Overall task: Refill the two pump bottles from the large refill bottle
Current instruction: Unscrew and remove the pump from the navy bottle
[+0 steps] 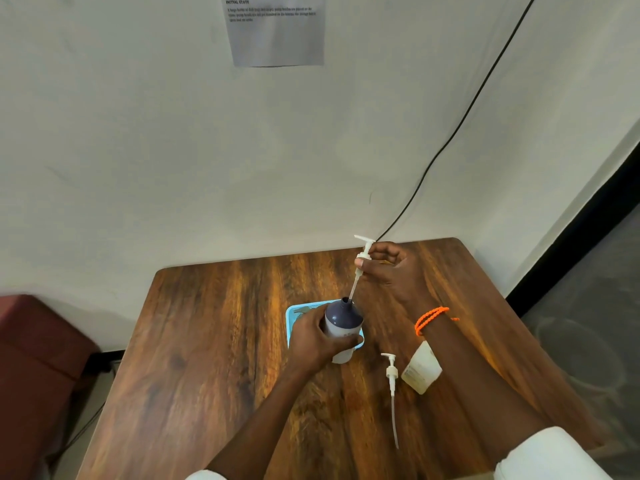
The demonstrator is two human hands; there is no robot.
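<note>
1. Wooden desk (214, 341) carrying everything, blue tray (292, 311) near its middle.
2. Grey-topped pump bottle (341, 323) upright at the tray, gripped round the body by the left hand (313, 341), fingers wrapped on it.
3. Second bottle (420, 367) lying tilted under the right forearm; whether this is the refill bottle, cannot tell.
4. Loose pump (391, 375) flat on the desk, just beside.
5. Pump head (363, 252) pinched in right hand (388, 268) fingers, tube tip at the neck: either unplugging or refitting. Next: keep the tube in line with the opening.

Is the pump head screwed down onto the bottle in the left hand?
No: the right hand holds the pump raised, only its tube tip at the bottle neck.
</note>
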